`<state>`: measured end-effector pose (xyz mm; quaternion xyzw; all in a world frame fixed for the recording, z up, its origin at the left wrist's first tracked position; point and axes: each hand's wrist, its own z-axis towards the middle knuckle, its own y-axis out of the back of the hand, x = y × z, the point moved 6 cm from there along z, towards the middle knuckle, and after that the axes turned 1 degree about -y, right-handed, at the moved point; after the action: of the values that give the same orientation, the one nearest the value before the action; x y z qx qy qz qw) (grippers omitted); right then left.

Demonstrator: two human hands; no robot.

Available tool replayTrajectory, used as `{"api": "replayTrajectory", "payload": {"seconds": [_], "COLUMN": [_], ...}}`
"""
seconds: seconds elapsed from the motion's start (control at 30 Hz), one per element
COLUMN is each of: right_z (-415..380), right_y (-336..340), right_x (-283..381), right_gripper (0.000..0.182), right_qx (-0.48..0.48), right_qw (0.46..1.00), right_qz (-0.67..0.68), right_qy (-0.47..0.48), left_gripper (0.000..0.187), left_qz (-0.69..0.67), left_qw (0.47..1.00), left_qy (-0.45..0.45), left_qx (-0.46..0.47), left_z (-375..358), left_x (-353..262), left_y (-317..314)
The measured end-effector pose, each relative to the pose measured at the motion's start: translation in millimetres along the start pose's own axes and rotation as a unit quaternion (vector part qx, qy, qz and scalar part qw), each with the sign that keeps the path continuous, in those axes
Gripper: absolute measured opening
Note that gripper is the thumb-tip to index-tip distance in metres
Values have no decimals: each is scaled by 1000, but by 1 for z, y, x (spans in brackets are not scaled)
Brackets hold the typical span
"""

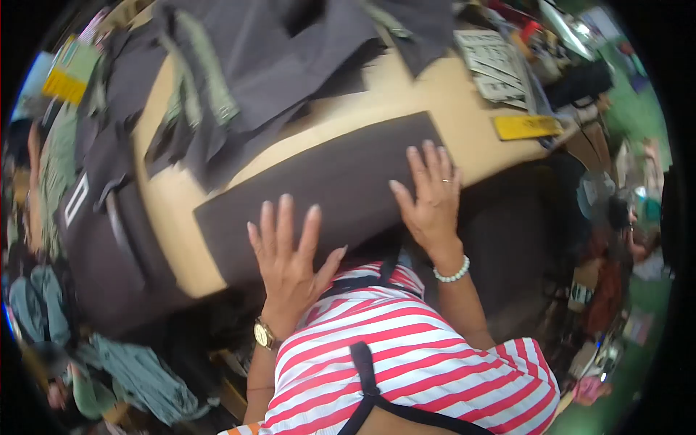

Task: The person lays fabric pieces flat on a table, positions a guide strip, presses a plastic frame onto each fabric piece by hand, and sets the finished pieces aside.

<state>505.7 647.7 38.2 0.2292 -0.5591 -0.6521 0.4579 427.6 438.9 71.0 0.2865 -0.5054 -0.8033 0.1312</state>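
Note:
A dark grey-brown piece of fabric (pixel 341 174) is spread across the light tabletop (pixel 177 217) in front of me, its lower edge running toward my body. My left hand (pixel 286 250) rests flat on the near left part of the fabric, fingers spread, a gold watch on the wrist. Toward the fabric's right end lies my right hand (pixel 431 196), also flat with fingers apart. It has a ring and a pale bead bracelet. Neither hand grips anything.
More dark cloth (pixel 290 58) with green strips is heaped at the back. At the right are a yellow object (pixel 528 127) and a printed white sheet (pixel 493 65). Dark fabric (pixel 109 239) hangs over the left edge; blue-grey garments (pixel 145 377) lie below left.

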Motion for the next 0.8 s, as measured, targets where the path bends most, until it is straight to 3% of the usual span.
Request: {"api": "replayTrajectory", "payload": {"seconds": [0.07, 0.13, 0.27, 0.37, 0.47, 0.57, 0.67, 0.7, 0.77, 0.8], "right_z": [5, 18, 37, 52, 53, 39, 8, -3, -24, -37], "right_y": [9, 30, 49, 58, 34, 32, 10, 15, 11, 17], "right_x": [-17, -55, -177, -200, -216, -231, -264, -255, -253, -240], "right_gripper": [58, 63, 71, 85, 102, 110, 112, 104, 54, 34], "right_qx": [-37, -169, -326, -240, -253, -279, -312, -295, -229, -244], "right_qw": [994, 980, 896, 848, 824, 849, 798, 782, 752, 717], "right_qz": [95, 18, 17, -55, -79, 122, 247, 239, 342, 357], "right_qy": [-48, -98, -301, -469, -501, -431, -452, -494, -514, -547], "left_gripper": [72, 72, 72, 72, 72, 73, 73, 74, 74, 74], "left_qz": [17, 31, 35, 33, 28, 24, 20, 19, 11, 10], "left_qw": [994, 987, 985, 985, 985, 985, 985, 986, 986, 986], "left_qy": [-24, -17, -21, -18, -14, -14, -17, -18, -19, -17], "left_qx": [104, 158, 168, 169, 170, 171, 168, 166, 164, 164], "left_z": [19, 29, 30, 31, 31, 30, 30, 30, 30, 29], "left_x": [-7, -7, -8, -9, -10, -8, -7, -6, -7, -6], "left_y": [-29, -46, -46, -46, -46, -45, -46, -46, -47, -46]}}
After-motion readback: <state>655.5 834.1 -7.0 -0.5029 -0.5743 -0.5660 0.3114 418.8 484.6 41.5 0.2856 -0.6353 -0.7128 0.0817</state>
